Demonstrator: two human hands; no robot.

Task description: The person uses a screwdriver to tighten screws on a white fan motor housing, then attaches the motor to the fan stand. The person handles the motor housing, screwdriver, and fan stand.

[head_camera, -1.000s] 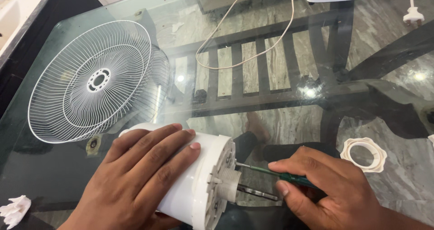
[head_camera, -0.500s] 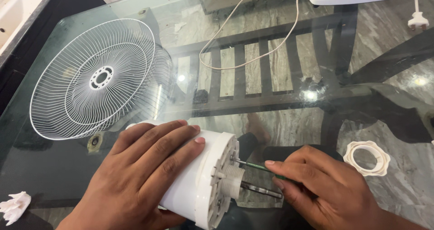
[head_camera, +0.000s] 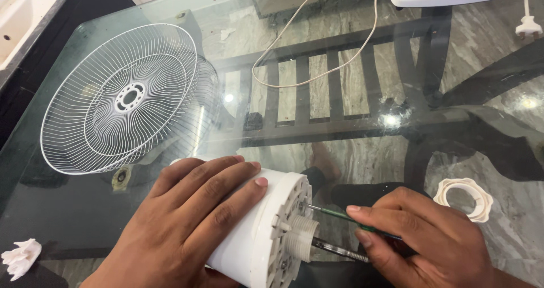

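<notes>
Glass table (head_camera: 351, 33) carries it all: the left hand (head_camera: 187, 220) lies flat, fingers spread, on a white fan motor housing (head_camera: 258, 234) at the near edge; the right hand (head_camera: 419, 237) pinches a green screwdriver (head_camera: 340, 214), tip at the housing's face. Nearby lie a wire fan guard (head_camera: 122, 98), a white ring nut (head_camera: 463, 198) and a cord (head_camera: 317, 78).
</notes>
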